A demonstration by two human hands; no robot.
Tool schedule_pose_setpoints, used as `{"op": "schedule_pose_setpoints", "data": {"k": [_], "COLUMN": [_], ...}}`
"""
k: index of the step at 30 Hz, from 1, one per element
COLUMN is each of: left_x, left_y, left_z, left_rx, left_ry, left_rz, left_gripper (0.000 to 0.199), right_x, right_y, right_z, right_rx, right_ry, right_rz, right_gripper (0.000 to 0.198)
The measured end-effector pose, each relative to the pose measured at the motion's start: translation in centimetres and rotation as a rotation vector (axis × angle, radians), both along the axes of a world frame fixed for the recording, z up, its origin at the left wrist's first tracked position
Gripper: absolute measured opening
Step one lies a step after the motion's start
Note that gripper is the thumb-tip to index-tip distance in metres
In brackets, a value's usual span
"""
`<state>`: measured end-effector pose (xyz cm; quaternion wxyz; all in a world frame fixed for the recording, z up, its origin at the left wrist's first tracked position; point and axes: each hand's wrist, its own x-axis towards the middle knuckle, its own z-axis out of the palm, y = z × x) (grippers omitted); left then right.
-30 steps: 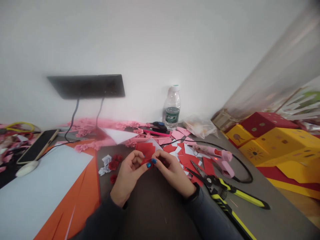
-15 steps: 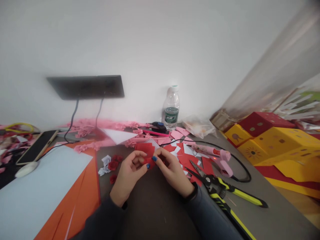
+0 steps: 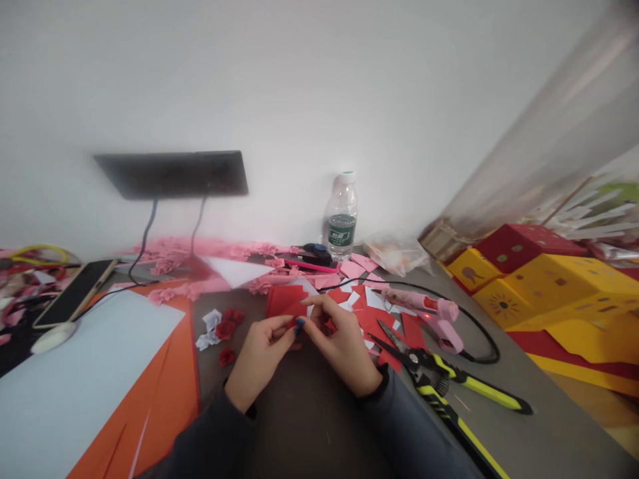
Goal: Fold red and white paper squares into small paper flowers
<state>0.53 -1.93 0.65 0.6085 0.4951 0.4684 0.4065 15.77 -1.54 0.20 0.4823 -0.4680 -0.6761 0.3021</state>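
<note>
My left hand [image 3: 260, 359] and my right hand [image 3: 343, 344] meet at the fingertips over the grey table. Both pinch a small piece of red paper [image 3: 293, 322], which the fingers mostly hide. Just behind them lie red paper squares [image 3: 283, 299]. Left of my left hand sit small red paper roses [image 3: 226, 327] and crumpled white paper flowers [image 3: 212, 320]. Red and white paper scraps [image 3: 367, 318] spread out to the right of my right hand.
Yellow-black pliers [image 3: 424, 362] and a pink glue gun [image 3: 444, 326] with its cord lie on the right. A water bottle [image 3: 342, 219] stands by the wall. Left are orange sheets [image 3: 164, 386], a pale sheet [image 3: 100, 359] and a phone [image 3: 74, 293]. Yellow boxes [image 3: 564, 286] stand far right.
The fingertips of both hands have drawn together and slightly down, the left hand shifting right. The red paper between them is now more covered.
</note>
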Motion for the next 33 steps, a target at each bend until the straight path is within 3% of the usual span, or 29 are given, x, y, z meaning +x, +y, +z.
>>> {"op": "schedule_pose_setpoints", "data": {"k": [9, 20, 25, 33], "left_x": [0.28, 0.09, 0.3, 0.33], "left_y": [-0.05, -0.11, -0.08, -0.02], "left_z": [-0.06, 0.01, 0.2, -0.01], "left_rx": [-0.008, -0.077, -0.05, -0.078], "left_ry": [-0.067, -0.216, -0.175, -0.145], "left_rz": [0.053, 0.127, 0.112, 0.113], "left_gripper": [0.032, 0.031, 0.03, 0.028], "right_x": [-0.2, 0.4, 0.02, 0.08], "right_y": [0.13, 0.56, 0.23, 0.07], "right_z": [0.03, 0.03, -0.01, -0.4], "right_rx": [0.079, 0.019, 0.097, 0.274], "right_ry": [-0.01, 0.146, 0.03, -0.186], "right_rz": [-0.012, 0.057, -0.021, -0.024], "right_gripper": [0.009, 0.018, 0.022, 0.021]}}
